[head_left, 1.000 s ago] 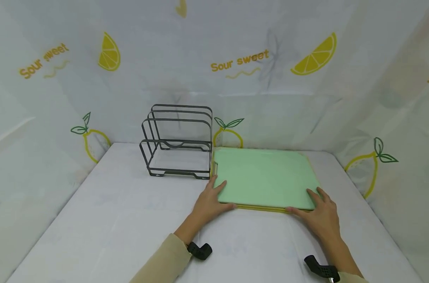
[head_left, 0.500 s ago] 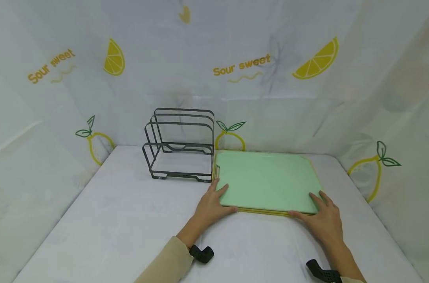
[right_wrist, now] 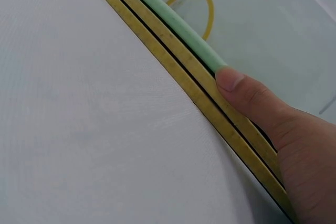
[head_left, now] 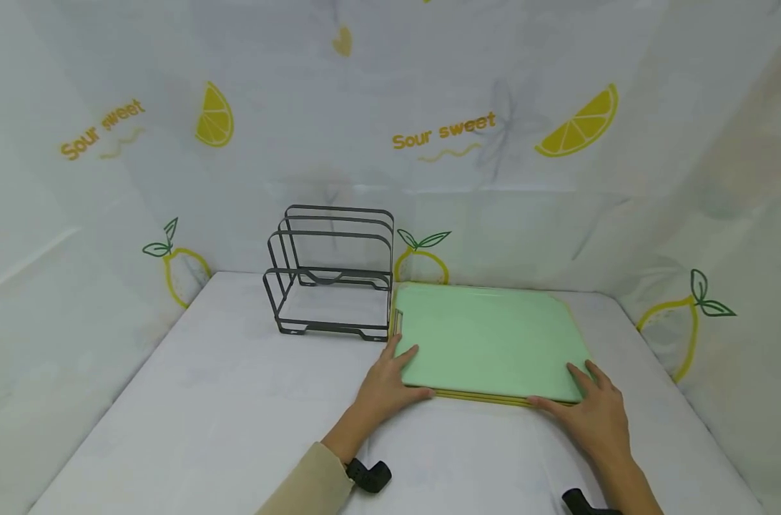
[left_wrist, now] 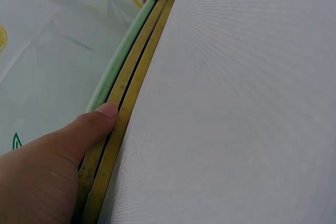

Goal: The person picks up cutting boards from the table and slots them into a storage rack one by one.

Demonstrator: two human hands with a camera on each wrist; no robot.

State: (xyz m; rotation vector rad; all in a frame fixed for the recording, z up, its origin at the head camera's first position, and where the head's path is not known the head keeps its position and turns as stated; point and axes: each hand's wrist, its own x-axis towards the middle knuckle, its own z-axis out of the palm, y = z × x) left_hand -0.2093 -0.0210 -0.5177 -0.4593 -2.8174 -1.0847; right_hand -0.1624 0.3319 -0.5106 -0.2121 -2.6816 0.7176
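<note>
Left fingers [head_left: 408,355] and right fingers [head_left: 578,377] spread, thumbs [head_left: 418,394] inward.

You face a creased, grey-white sheet backdrop [head_left: 262,168] at the table's rear and both sides. Its print comprises solid yellow lemon wedges [head_left: 581,123], orange "Sour sweet" lettering [head_left: 458,129] and yellow-outlined lemons with green leaves [head_left: 676,332]. Before you stands a flat, white-covered table [head_left: 210,408]. Lighting is soft, with faint shadows.

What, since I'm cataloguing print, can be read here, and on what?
"Sour sweet": left on the white backdrop.
"Sour sweet": centre of the backdrop.
"S": right edge of the backdrop; the rest is cut off, unreadable.
No readable text on the green board or black rack.
</note>
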